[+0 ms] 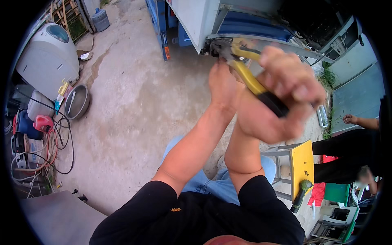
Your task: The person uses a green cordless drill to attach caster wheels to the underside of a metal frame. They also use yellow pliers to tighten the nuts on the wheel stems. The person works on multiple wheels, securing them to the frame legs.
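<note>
My right hand [284, 82] is around the yellow-and-black handles of a pair of pliers [251, 79], blurred and with its fingers bent. The plier jaws lie against a dark part [211, 47] at the lower corner of a white metal cabinet [196, 21]. Just below the jaws, my left hand [223, 79] reaches up to the same corner. Its fingertips are mostly hidden behind the pliers, so what they touch cannot be told.
A yellow-topped stool [301, 165] carries a green cordless drill [302, 194] and small screws, at right. Another person's hand [350, 119] and dark trousers show beyond it. At left are a metal basin [87, 102], a red jug [43, 123] and tangled hoses [62, 137].
</note>
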### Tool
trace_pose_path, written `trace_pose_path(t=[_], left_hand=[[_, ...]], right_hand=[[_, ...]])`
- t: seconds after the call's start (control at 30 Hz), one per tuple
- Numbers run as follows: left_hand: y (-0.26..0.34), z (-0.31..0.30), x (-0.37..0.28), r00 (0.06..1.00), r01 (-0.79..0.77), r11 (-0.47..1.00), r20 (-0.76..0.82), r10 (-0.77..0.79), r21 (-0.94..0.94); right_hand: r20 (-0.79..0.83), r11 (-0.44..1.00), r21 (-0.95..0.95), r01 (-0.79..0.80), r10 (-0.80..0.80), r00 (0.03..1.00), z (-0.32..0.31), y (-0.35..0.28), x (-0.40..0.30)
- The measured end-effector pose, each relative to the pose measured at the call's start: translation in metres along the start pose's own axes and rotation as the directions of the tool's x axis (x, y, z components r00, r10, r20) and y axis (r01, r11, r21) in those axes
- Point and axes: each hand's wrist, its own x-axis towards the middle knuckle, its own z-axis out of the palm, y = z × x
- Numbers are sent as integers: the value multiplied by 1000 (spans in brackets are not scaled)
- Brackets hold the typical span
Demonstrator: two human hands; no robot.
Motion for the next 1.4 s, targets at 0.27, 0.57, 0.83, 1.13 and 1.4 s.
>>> trace_pose_path(t=[0.27, 0.57, 0.83, 1.13, 1.4], left_hand=[[-11, -16, 5, 921, 377, 640, 341, -186, -669], [7, -6, -4, 1000, 7, 989, 22, -4, -148], [-16, -21, 5, 948, 282, 837, 269, -169, -468], [-2, -12, 9, 955, 251, 872, 252, -154, -421], [2, -7, -5, 997, -12, 986, -68, 24, 164]], right_hand=[[4, 995, 97, 32, -33, 999, 3, 25, -27], [-63, 988, 44, 148, -145, 987, 22, -37, -19], [67, 998, -61, 33, -29, 997, 0, 5, -31], [42, 987, -13, 158, -157, 987, 12, -7, -33], [77, 999, -51, 18, -14, 997, -16, -2, -24]])
